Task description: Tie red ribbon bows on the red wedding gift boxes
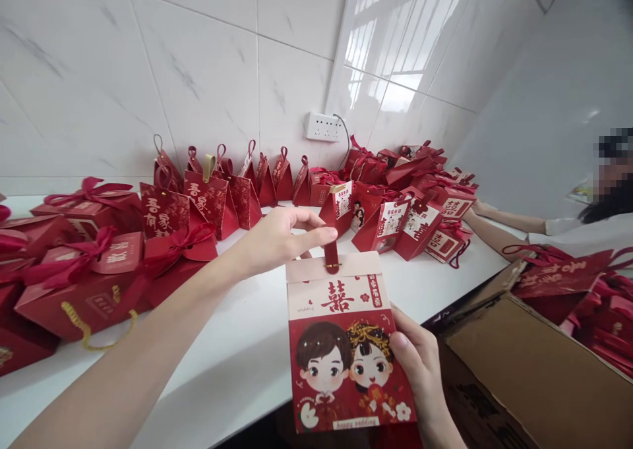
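Note:
A red and cream gift box [349,370] printed with a cartoon couple is held up in front of me, over the table's near edge. My left hand [284,241] pinches the dark red strap [331,251] at its top, thumb against the fingers. Lower down, my right hand [420,357] grips the box's right side, its thumb on the front face and the other fingers hidden behind. Just beyond the held box stand smaller red boxes with white labels [393,221].
Red boxes with ribbon bows [93,258] crowd the white table's [222,357] left side. Triangular boxes with loops [208,198] line the tiled wall under a socket strip [326,127]. At right, a cardboard carton [539,350] holds more boxes; another person's arm [514,219] reaches in.

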Motion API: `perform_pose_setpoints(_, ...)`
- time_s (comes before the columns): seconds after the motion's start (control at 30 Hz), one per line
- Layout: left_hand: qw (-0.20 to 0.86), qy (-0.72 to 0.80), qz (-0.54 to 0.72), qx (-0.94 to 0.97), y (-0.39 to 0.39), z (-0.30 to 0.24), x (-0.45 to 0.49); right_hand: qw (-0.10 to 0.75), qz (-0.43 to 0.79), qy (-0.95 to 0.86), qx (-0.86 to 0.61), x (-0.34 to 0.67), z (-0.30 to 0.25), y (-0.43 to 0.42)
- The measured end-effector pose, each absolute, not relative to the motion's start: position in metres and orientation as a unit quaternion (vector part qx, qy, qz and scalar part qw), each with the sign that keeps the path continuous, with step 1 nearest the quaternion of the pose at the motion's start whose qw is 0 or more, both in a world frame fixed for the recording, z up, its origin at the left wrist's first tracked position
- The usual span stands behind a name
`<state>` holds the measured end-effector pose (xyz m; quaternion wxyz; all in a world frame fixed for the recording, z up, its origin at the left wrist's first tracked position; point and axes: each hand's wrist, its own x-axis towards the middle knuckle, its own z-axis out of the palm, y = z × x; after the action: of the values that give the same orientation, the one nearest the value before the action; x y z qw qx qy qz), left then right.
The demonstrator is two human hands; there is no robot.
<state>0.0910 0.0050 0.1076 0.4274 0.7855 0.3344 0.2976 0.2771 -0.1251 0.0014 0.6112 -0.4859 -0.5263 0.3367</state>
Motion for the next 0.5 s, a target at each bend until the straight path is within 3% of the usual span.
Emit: perform_pose_setpoints(0.5,0.421,0.316,0.264,0.809,0.0021,0.1028,0.0943,0.598,0.342,-0.526,-0.500,0.2773,-0.0004,-0.1285)
